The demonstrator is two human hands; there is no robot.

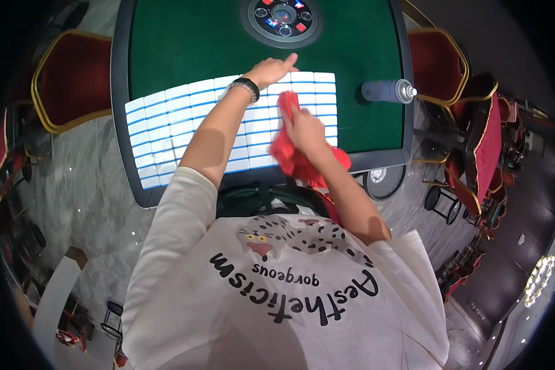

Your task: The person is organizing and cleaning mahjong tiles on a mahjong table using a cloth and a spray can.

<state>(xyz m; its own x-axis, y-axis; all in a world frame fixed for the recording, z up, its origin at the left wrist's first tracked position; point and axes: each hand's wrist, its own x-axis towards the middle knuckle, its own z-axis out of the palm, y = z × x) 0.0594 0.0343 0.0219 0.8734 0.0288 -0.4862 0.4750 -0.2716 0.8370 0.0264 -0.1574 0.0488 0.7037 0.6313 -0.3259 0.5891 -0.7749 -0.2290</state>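
A block of mahjong tiles (208, 99), white with blue edge lines, lies in packed rows on the green felt of the mahjong table (189, 41). My left hand (272, 71) rests at the far edge of the block, empty, fingers stretched to the right. It has a dark band and a beaded bracelet on the wrist, and its forearm covers some tiles. Bunched in my right hand (307, 132) is a red cloth (286, 152), pressed over the right part of the tiles. The hand looks blurred, and the cloth hangs toward the near table edge.
A spray can (386, 91) lies on its side near the right rim. The round control panel (284, 18) is at the table's middle. Red chairs with gold frames stand left (74, 81) and right (437, 67). A wheel-like ring (384, 180) shows below the table's near right corner.
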